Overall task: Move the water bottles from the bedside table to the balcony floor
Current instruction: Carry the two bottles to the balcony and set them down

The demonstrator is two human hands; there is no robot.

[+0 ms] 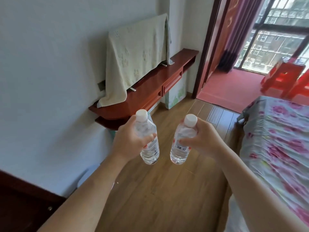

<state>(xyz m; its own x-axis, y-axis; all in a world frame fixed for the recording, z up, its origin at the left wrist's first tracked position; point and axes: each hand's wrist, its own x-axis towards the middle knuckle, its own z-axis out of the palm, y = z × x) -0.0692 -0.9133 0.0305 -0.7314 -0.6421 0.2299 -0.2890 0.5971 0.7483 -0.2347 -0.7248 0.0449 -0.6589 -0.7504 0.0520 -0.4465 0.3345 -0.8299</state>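
A wooden floor runs between a cloth-draped wall shelf and a floral bed to an open doorway onto the red balcony floor, where red stools stand. Both clear, white-capped bottles hold water and are carried cap-up above the wooden floor. The left hand has its fingers wrapped round the left bottle. The right hand grasps the right bottle the same way.

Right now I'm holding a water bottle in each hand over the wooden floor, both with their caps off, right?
Not quite. The head view shows the left bottle and the right bottle both with white caps on. The rest holds: the left hand and the right hand each grip one, over the wooden floor.
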